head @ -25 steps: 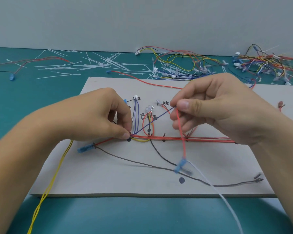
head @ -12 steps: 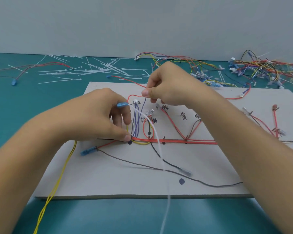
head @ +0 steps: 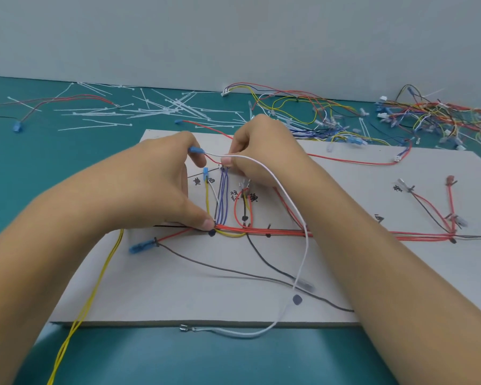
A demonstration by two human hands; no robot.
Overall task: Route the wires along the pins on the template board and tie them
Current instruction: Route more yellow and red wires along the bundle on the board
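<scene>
The grey template board (head: 178, 287) lies on the teal table with red, purple, yellow and black wires routed on it. My left hand (head: 161, 190) presses its thumb on the wire bundle (head: 261, 233) at a marked pin spot, and its curled fingers hold the blue connector (head: 196, 150) of a white wire (head: 303, 245). My right hand (head: 261, 151) pinches that white wire just right of the connector. From there the wire loops down over the board, and its metal terminal (head: 184, 327) lies off the front edge.
Loose white cable ties (head: 150, 109) are scattered at the back left. Piles of coloured wire harnesses (head: 428, 115) lie at the back right. Yellow wires (head: 95, 287) trail off the board's left front corner. A black wire (head: 233, 270) crosses the board's front half.
My right hand has moved left and further back, close to my left hand, now pinching the white wire. The white wire has been drawn up into a long loop. My left thumb stays on the bundle.
</scene>
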